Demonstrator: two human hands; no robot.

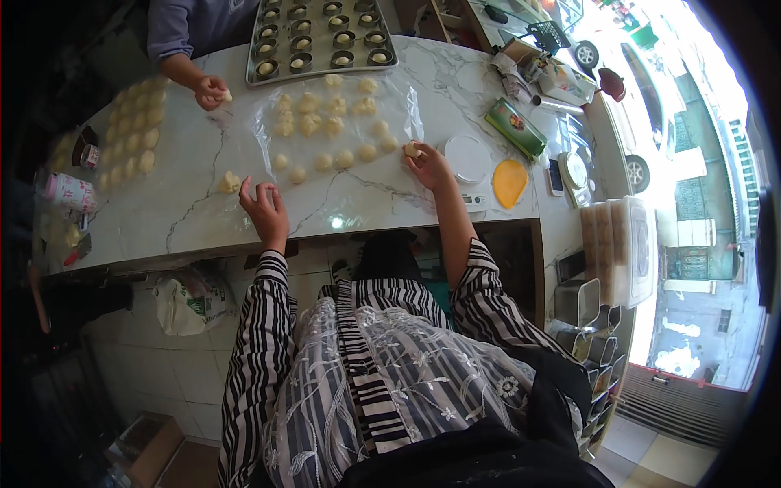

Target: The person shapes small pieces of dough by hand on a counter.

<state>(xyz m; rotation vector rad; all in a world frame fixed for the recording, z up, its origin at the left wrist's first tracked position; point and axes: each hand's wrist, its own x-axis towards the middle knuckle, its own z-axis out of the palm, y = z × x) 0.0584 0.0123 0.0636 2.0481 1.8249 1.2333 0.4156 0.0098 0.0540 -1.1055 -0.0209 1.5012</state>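
Note:
My right hand [433, 171] is closed on a small pale dough ball [413, 150] at the right edge of a clear plastic sheet [259, 138]. Over the near side of the marble table, my left hand [267, 215] has its fingers spread and holds nothing. Just beyond its fingertips lies a lumpy piece of dough [229, 180]. Smooth dough balls [346, 159] form a loose row along the sheet's near side. Rougher dough lumps [310, 124] sit in rows behind them.
A metal tray [321, 69] of ring moulds with dough balls stands at the back. Across the table, another person's hand [211, 93] holds a bit of dough. Rows of dough pieces [134, 130] lie left. A scale [467, 163], orange scraper [509, 183] and green box [516, 128] stand right.

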